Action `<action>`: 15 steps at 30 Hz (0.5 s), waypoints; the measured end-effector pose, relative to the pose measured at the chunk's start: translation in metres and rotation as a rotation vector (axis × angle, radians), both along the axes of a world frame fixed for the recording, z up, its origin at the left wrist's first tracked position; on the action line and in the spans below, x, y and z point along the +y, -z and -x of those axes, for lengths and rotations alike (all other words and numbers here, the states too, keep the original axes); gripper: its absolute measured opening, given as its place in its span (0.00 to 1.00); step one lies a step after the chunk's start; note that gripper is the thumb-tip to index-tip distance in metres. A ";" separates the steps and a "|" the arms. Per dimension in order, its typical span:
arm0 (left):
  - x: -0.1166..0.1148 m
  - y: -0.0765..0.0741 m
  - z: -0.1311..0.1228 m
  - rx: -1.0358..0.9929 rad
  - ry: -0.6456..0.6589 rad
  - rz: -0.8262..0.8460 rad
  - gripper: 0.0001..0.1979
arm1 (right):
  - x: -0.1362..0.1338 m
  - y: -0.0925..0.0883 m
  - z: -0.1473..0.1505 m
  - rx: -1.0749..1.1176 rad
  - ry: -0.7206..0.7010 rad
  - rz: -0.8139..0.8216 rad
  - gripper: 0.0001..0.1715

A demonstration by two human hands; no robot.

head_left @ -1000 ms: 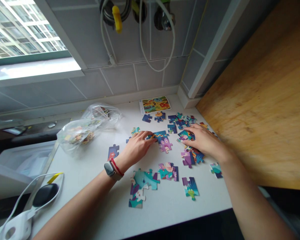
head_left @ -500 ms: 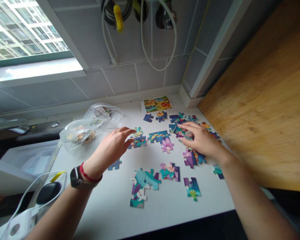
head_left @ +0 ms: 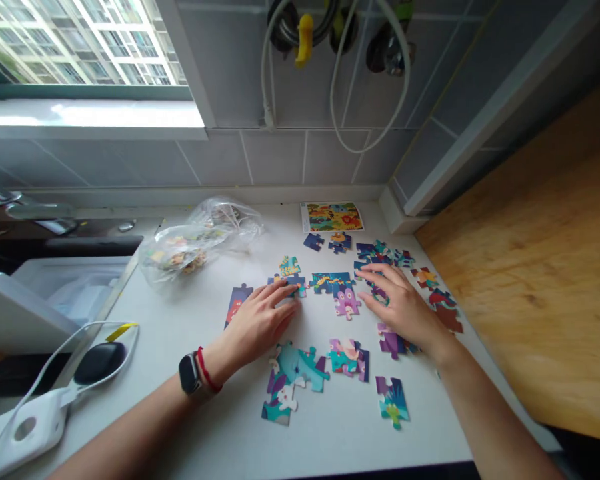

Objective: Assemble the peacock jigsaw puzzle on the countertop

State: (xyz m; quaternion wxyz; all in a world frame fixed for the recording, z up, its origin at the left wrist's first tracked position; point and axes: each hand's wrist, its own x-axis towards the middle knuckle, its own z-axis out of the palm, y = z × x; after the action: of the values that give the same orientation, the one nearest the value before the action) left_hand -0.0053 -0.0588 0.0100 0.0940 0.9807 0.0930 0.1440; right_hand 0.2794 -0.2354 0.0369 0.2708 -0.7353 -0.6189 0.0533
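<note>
My left hand [head_left: 263, 321] lies flat on the white counter [head_left: 220, 420], fingertips touching a small group of blue jigsaw pieces [head_left: 287, 285]. A blue and red piece [head_left: 237, 303] sits just beyond its fingers. My right hand [head_left: 400, 305] spreads over a heap of pieces [head_left: 377, 283], holding nothing I can see. Between my hands lie a joined blue strip [head_left: 331, 283] and a purple monster piece [head_left: 347, 303]. Joined teal clusters [head_left: 295, 377] and a single piece [head_left: 393, 403] lie nearer me. A small picture card [head_left: 332, 217] stands at the back.
A clear plastic bag of pieces [head_left: 193, 245] lies to the left. Beyond it are a white basin [head_left: 70, 290], a white device [head_left: 30, 423] with a cable and a black oval object [head_left: 100, 363]. A wooden board [head_left: 525, 267] borders the right; tiled wall rises behind.
My left hand has dropped from raised in the air to flat on the counter by the blue pieces. My right hand stays over the heap. The whole view has shifted slightly.
</note>
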 end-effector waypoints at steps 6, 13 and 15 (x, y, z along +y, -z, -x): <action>-0.001 0.000 0.001 -0.009 0.020 -0.002 0.12 | 0.008 0.010 0.021 -0.001 -0.123 0.014 0.20; 0.001 0.007 -0.002 -0.080 -0.099 0.055 0.11 | 0.023 0.012 0.027 -0.050 -0.199 0.039 0.20; 0.001 0.009 -0.002 -0.089 -0.159 0.072 0.11 | 0.028 0.006 0.027 -0.089 -0.202 0.060 0.20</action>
State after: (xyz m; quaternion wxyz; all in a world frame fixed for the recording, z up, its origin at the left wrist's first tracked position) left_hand -0.0031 -0.0580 0.0011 0.1215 0.9588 0.1716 0.1909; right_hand 0.2527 -0.2079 0.0306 0.2144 -0.6786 -0.6994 0.0661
